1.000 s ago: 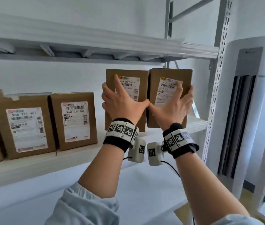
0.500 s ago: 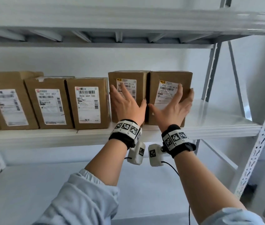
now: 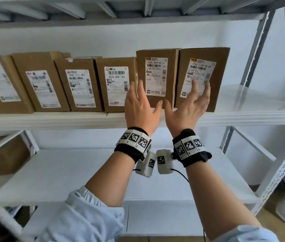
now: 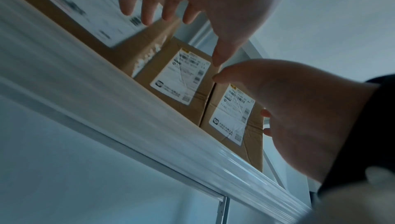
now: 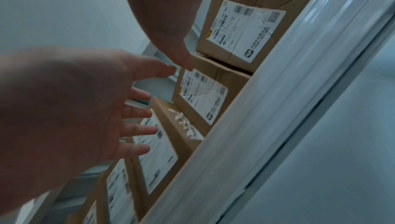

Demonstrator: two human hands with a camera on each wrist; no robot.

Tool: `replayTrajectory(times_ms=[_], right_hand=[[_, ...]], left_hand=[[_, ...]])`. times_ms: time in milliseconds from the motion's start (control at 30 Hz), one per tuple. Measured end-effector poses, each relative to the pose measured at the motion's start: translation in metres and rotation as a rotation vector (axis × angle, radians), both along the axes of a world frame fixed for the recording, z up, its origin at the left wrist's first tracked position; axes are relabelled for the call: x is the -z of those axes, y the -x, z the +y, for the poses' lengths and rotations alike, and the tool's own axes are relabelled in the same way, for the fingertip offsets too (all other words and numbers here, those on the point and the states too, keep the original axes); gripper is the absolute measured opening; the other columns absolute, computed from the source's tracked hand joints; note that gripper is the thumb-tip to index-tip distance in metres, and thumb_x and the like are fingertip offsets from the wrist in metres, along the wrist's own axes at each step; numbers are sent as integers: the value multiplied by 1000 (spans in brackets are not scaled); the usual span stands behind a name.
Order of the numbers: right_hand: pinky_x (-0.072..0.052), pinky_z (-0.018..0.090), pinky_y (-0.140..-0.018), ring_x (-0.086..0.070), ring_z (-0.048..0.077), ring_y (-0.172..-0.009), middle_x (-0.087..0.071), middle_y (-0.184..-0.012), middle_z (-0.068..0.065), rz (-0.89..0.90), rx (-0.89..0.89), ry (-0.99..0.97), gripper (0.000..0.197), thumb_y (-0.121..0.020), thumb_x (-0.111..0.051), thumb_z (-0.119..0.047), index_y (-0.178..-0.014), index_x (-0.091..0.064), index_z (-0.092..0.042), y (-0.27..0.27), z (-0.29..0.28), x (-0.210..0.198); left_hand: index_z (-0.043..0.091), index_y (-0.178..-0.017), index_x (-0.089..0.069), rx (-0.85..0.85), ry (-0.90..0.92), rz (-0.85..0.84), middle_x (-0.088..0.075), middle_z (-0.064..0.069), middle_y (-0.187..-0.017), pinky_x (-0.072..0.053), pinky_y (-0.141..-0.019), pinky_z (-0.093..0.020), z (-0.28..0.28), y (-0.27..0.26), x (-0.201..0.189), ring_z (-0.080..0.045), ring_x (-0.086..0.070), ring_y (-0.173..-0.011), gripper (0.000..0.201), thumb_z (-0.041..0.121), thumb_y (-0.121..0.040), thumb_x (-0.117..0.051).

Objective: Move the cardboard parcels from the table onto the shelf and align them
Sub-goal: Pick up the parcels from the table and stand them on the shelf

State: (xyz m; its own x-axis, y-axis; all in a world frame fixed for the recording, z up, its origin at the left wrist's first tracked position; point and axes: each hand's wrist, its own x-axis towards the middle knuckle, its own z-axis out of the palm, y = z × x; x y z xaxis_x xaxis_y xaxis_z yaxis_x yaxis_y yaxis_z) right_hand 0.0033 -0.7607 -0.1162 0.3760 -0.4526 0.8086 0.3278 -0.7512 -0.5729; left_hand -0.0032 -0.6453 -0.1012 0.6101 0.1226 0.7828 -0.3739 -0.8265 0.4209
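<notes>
Before the white metal shelf (image 3: 85, 117), both hands raised with fingers spread and relaxed, gripping nothing: left hand (image 3: 141, 109) at 11 o'clock of the wristbands, right hand (image 3: 189, 109) at 1 o'clock, thumbs nearly meeting. Behind them, upright on the shelf, two brown cardboard parcels side by side: left parcel (image 3: 157, 77), label reading "0009", and right parcel (image 3: 203, 77), label reading "1148". Contact with the fingertips impossible to confirm. Toward 9 o'clock, a row of similar labelled boxes (image 3: 78, 84), one marked "900 111 401".
</notes>
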Motion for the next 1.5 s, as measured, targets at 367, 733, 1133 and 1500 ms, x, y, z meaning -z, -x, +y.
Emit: replayTrajectory(times_ms=[367, 733, 1133, 1500], right_hand=[[-24, 53, -116, -26, 37, -141, -23, -156, 19, 53, -41, 126, 88, -75, -74, -39, -149, -34, -14, 89, 174, 19], [-25, 53, -115, -26, 38, -142, -25, -155, 20, 180, -230, 222, 77, -76, -71, -33, -144, -42, -12, 157, 373, 58], [-30, 54, -110, -32, 39, -137, -33, -151, 18, 235, -506, 225, 70, -75, -71, -31, -138, -48, -11, 123, 543, 99], [-34, 51, -110, -37, 36, -134, -40, -145, 20, 280, -787, 180, 65, -76, -70, -23, -135, -51, -6, 51, 720, 138]], left_hand=[[14, -154, -24, -51, -94, 97, -30, -16, -157, -30, -115, -50, 185, 79, 31, -33, -29, -144, 82, 55, -91, -56], [14, -155, -22, -162, -62, 295, -32, -14, -157, -26, -117, -51, 379, 162, 79, -33, -27, -145, 83, 56, -92, -56], [11, -154, -24, -348, 32, 354, -37, -15, -154, -27, -117, -46, 552, 155, 124, -33, -31, -144, 85, 56, -91, -57], [4, -145, -39, -540, -34, 375, -51, -19, -138, -37, -107, -45, 722, 104, 153, -36, -46, -128, 78, 50, -88, -64]])
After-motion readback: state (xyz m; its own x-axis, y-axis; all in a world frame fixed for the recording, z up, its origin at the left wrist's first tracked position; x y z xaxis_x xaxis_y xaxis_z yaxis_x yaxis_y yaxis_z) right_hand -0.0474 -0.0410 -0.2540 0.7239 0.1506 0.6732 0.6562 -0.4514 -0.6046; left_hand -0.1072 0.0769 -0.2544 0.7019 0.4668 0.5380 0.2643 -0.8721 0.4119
